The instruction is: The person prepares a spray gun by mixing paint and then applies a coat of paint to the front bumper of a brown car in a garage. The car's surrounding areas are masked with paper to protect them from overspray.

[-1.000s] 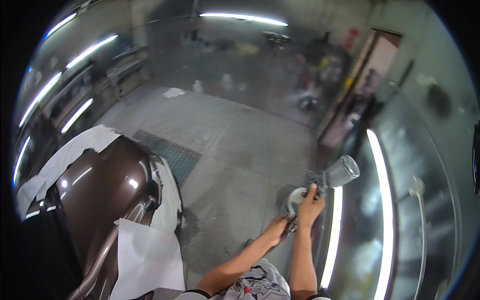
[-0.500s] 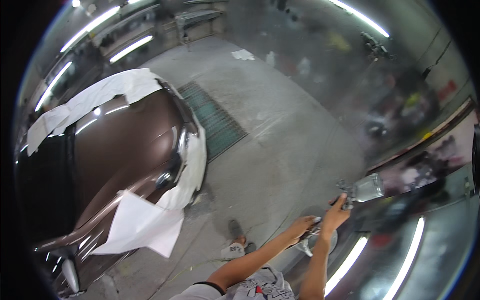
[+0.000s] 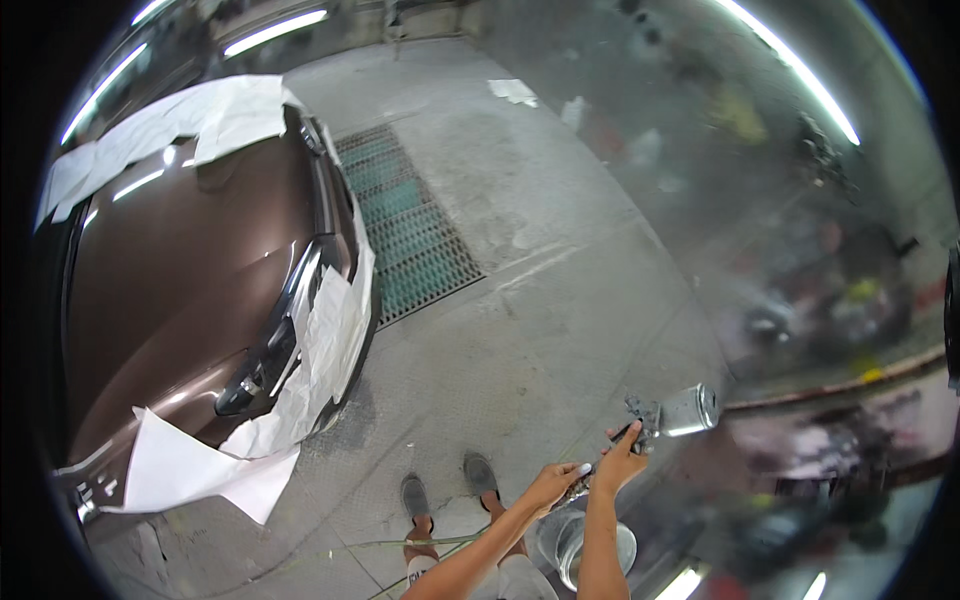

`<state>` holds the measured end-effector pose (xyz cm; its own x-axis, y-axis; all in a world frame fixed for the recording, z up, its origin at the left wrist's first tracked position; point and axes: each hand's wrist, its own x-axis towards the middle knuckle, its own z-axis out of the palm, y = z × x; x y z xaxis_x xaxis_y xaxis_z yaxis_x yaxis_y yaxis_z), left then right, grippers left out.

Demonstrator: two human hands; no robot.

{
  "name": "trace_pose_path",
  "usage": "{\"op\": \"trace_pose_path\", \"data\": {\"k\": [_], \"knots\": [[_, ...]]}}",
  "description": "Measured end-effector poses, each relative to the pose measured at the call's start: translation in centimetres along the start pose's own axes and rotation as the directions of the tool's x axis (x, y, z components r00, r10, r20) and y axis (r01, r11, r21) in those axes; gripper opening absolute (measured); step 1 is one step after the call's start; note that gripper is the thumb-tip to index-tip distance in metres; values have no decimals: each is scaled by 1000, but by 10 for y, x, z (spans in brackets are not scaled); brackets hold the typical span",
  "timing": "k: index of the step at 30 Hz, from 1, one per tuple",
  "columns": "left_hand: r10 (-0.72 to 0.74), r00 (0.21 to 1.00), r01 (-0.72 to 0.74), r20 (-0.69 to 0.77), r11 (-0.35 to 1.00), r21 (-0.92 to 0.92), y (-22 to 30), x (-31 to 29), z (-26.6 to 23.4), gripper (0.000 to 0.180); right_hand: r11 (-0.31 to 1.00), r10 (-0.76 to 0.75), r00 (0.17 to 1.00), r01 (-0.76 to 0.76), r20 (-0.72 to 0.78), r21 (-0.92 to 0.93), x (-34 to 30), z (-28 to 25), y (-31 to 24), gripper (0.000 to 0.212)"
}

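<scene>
My right hand (image 3: pixel 621 462) is closed around the handle of a paint spray gun (image 3: pixel 645 415). The gun lies tipped sideways, its clear cup (image 3: pixel 687 411) pointing away to the right. Just below it, my left hand (image 3: pixel 552 486) is closed on a metal hose fitting (image 3: pixel 578 488) near the handle's lower end. Whether that fitting is joined to the gun I cannot tell. Partly behind my right forearm stands a round, pale container (image 3: pixel 610 545).
On the left stands a brown car (image 3: pixel 190 270), its edges draped with white masking paper (image 3: pixel 200 470). A grate (image 3: pixel 410 225) is set into the grey floor beside it. A thin hose (image 3: pixel 370 545) crosses the floor by my feet. A paint-stained wall (image 3: pixel 760 230) rises on the right.
The view has shifted, so the car sits farther left and both my feet now show. My hands appear lower and more to the left in the picture, still holding the spray gun and hose fitting.
</scene>
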<state>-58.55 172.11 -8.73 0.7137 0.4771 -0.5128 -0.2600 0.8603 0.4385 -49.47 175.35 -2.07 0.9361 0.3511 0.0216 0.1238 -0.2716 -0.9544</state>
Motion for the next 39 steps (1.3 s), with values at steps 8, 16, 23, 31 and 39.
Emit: {"op": "trace_pose_path", "data": {"k": [8, 16, 23, 31, 39], "knots": [[214, 965, -35, -151, 678, 734, -126, 58, -201, 52, 995, 96, 989, -92, 108, -39, 65, 100, 176, 43], [202, 875, 434, -441, 76, 897, -350, -133, -586, 27, 995, 27, 992, -15, 122, -98, 168, 170, 388, 46], [239, 874, 260, -424, 507, 822, -348, -99, -588, 13, 993, -31, 984, 50, 173, -105, 184, 181, 477, 46], [285, 898, 274, -335, 233, 933, -339, -52, -645, 24, 983, -176, 970, 182, 167, -19, 189, 202, 530, 44], [314, 876, 362, -366, 74, 929, -342, -87, -615, 34, 953, -277, 864, 304, 421, 3, 110, 179, 495, 50]]}}
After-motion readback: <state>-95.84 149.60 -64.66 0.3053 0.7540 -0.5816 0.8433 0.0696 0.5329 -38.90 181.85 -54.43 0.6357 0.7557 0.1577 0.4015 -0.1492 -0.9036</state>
